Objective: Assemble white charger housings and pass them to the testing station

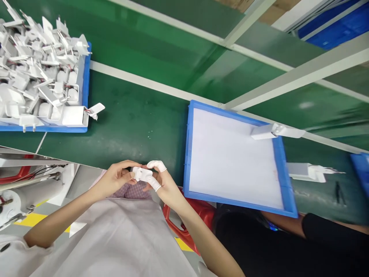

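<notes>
Between both hands, close to my body at the table's front edge, is a small white plastic charger housing [143, 175] with pin-like points on its face. My left hand [117, 177] pinches its left end between thumb and fingers. My right hand [161, 181] grips the right end, with white finger cots on its thumb and index finger. The fingers hide part of the housing. At the upper left, a blue tray [86, 77] is heaped with similar white housings [43, 65], some showing plug pins and thin red wires.
A blue tray [186, 154] lined with white stands to my right, one white housing [265, 131] on its far right rim. Beyond it lies another white housing [305, 172] with wires, near a co-worker's dark sleeve [325, 234]. A pale metal frame [288, 82] crosses the green table [138, 111].
</notes>
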Demonstrator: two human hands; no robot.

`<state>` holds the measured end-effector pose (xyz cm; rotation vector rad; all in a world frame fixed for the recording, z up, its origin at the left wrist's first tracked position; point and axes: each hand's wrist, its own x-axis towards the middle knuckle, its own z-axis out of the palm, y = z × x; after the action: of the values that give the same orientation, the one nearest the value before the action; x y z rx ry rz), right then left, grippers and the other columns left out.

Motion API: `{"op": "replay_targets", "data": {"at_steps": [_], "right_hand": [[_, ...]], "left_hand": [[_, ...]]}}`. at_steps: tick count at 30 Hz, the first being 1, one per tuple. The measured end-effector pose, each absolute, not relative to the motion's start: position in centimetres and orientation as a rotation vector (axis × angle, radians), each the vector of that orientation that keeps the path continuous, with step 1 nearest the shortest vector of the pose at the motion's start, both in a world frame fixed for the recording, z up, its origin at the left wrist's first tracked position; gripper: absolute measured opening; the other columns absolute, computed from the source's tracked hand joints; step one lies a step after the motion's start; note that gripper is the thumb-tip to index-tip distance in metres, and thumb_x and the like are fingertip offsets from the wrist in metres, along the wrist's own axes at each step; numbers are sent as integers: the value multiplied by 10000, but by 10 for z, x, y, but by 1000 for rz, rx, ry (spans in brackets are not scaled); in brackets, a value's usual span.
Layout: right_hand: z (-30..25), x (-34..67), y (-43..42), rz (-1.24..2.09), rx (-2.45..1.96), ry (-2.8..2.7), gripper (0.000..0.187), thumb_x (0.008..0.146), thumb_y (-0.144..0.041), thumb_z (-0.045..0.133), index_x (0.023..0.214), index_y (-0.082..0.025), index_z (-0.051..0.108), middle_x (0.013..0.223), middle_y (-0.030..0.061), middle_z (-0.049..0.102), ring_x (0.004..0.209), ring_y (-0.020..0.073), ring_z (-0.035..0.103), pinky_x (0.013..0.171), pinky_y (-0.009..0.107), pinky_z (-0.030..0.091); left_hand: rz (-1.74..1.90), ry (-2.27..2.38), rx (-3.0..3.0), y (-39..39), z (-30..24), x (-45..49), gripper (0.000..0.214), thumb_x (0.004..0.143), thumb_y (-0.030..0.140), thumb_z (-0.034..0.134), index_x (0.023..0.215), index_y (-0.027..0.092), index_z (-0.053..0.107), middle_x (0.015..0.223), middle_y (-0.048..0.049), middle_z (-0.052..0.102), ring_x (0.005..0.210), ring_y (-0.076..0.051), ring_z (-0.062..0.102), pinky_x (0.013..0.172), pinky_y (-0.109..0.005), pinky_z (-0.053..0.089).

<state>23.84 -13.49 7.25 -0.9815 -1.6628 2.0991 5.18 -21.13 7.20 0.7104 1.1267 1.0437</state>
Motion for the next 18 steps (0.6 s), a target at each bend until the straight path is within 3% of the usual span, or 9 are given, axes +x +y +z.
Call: {"op": "replay_targets", "data": {"at_steps": [3,6,8,12,18], "right_hand": [[68,242,-138,1645,-916,-2001,37,959,-255,477,995,-251,485,1085,63,564,765,180,575,631,337,557],[67,246,-138,1102,-740,-2278,102,968,-177,468,996,-243,541,1168,78,591,993,246,549,841,440,521],[67,248,-138,917,-640,-2356,147,974,-154,465,1047,-247,552,1195,86,593,1081,270,516,903,482,494],[71,249,-136,863,-572,-2374,196,983,-136,451,1114,-248,544,1182,97,586,1070,263,534,884,473,511],[75,251,-136,903,-540,-2364,290,961,-130,506,1217,-264,520,1189,91,591,1090,265,548,914,488,515]], "left_hand": [[1044,1184,735,-215,69,54,372,875,401,632,1166,171,659,1117,-86,639,806,-157,663,763,-289,591],[1063,1254,756,-217,69,57,390,885,405,604,1196,173,645,1122,-90,639,794,-163,671,747,-296,594],[1075,1257,757,-218,70,57,392,892,404,583,1202,171,644,1080,-85,658,772,-163,670,736,-300,594],[1067,1187,685,-217,69,52,421,878,411,593,1195,139,647,900,-73,694,750,-182,679,723,-303,587],[981,1205,693,-214,66,48,466,842,431,649,1204,138,622,810,-55,699,677,-164,662,693,-283,553]]}}
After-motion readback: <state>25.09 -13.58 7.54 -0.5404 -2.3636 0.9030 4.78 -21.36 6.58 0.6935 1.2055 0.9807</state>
